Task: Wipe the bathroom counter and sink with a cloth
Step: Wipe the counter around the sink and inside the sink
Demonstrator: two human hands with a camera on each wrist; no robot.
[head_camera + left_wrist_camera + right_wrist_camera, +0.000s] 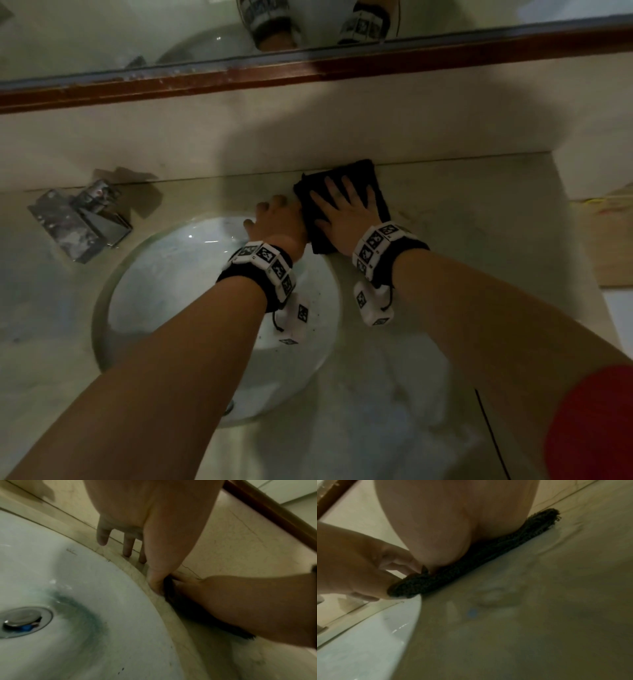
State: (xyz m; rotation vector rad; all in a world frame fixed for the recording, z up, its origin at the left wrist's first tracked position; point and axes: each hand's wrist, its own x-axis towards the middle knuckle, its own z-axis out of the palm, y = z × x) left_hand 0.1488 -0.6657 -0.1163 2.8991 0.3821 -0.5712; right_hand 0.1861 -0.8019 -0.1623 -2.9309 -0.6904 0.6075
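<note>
A folded black cloth [361, 173] lies on the beige counter [472, 205], behind and to the right of the white sink [178, 274], against the back wall. My right hand [342, 212] lies flat on it with fingers spread, pressing it down. My left hand [279, 222] sits on the counter at the sink's rim, just left of the cloth. Its thumb [157, 582] and a finger pinch the cloth's near-left edge [406, 589], while its other fingers [127, 547] point down at the counter. The cloth [471, 563] shows as a dark strip under my right palm [445, 527].
A chrome faucet [78, 222] stands at the back left of the sink, and a metal drain plug [22, 620] sits in the basin. A mirror with a brown wooden frame [308, 72] runs along the wall. A wooden board [606, 240] lies at the right edge.
</note>
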